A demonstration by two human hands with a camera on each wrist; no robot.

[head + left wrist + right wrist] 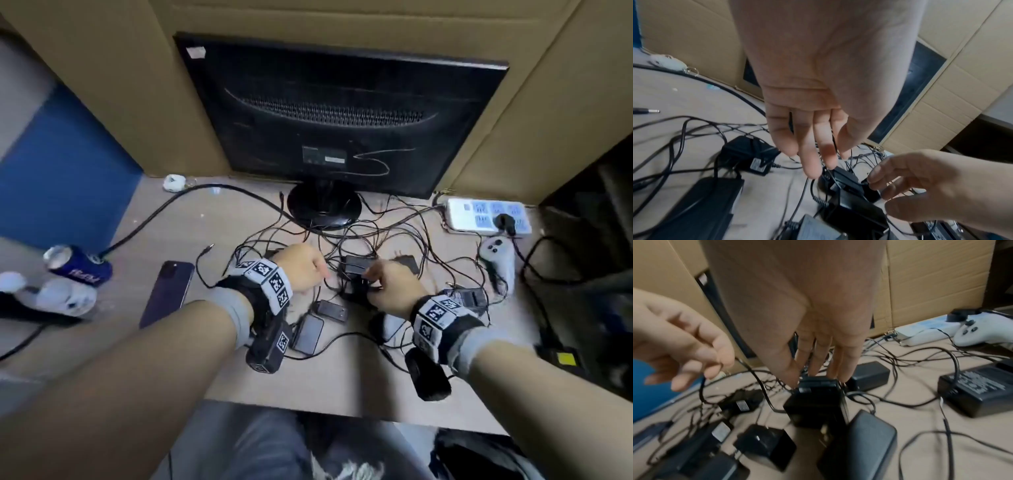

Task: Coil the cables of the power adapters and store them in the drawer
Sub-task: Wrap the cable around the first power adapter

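Note:
Several black power adapters lie in a tangle of thin black cables (394,222) on the beige desk (219,222). My right hand (371,274) (818,374) reaches down on one black adapter (356,265) (813,400) (846,177) in the middle, with its fingertips (873,178) curled onto the adapter's top end. Just to the left, my left hand (323,274) (721,368) pinches a thin cable (760,386) between thumb and forefinger; it runs down to that adapter. More adapters lie nearer me (308,334) (330,310) and to the right (469,298) (970,391). No drawer shows.
A black monitor (342,113) stands at the back between cardboard walls (102,85). A white power strip (486,217) and a white controller (498,257) lie at the right. A dark phone (168,293) and a blue can (78,265) lie at the left.

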